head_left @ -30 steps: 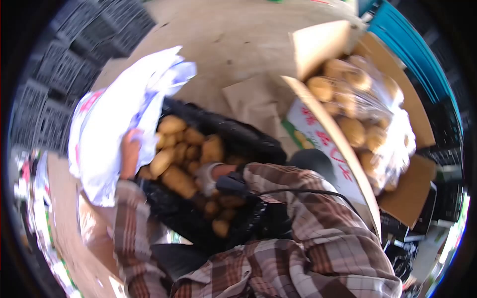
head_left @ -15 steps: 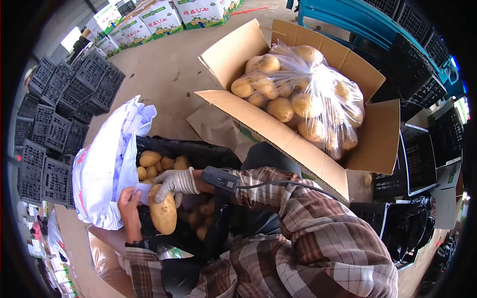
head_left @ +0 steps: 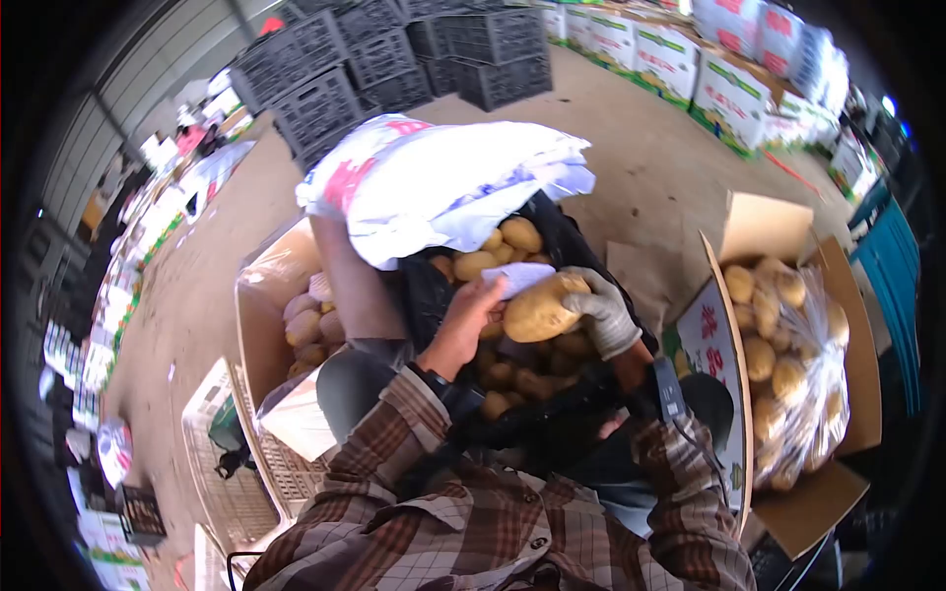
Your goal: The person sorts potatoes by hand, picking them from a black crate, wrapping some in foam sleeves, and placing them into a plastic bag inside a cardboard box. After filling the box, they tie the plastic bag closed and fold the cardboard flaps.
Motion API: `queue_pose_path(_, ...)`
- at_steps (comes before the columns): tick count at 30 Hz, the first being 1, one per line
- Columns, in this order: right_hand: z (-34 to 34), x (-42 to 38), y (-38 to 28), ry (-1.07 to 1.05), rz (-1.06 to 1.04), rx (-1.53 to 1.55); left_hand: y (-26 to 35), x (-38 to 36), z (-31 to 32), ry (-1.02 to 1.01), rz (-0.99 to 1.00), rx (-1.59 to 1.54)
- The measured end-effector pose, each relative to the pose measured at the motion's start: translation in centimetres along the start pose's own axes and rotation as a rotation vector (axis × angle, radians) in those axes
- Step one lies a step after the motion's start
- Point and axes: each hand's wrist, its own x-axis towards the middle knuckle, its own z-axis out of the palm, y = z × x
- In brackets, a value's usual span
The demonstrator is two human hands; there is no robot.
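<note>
My right hand [head_left: 606,313], in a whitish knit glove, grips a large potato [head_left: 544,308] by one end. My bare left hand [head_left: 467,323] is closed on a pale foam net sleeve [head_left: 519,278], which lies against the potato's upper side. Both hands are over a black-lined crate [head_left: 424,295] holding loose potatoes [head_left: 520,234]. A big white sack [head_left: 463,182] with red and blue print lies across the crate's far side. How far the sleeve covers the potato is hard to tell.
To the left, an open carton [head_left: 271,281] holds sleeved potatoes beside a beige plastic basket [head_left: 236,463]. At right stands an open carton [head_left: 724,364] with a clear bag of potatoes [head_left: 793,374]. Black crates [head_left: 394,59] and printed cartons [head_left: 729,98] are stacked behind.
My view has turned left from the bagged-potato carton, bringing the crate to the middle. The potato and foam sleeve remain in my hands, the potato now lying more sideways.
</note>
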Motion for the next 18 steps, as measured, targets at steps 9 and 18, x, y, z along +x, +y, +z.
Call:
queue_pose_path(9, 1.9, 0.9, 2.2, -0.041, 0.149, -0.006, -2.9, -3.1, -0.9, -0.278, 0.026, -0.297)
queue_pose_path(18, 0.9, 2.9, 5.6, -0.366, -0.019, -0.383, -3.7, -5.1, -1.9, -0.386, -0.255, -1.021)
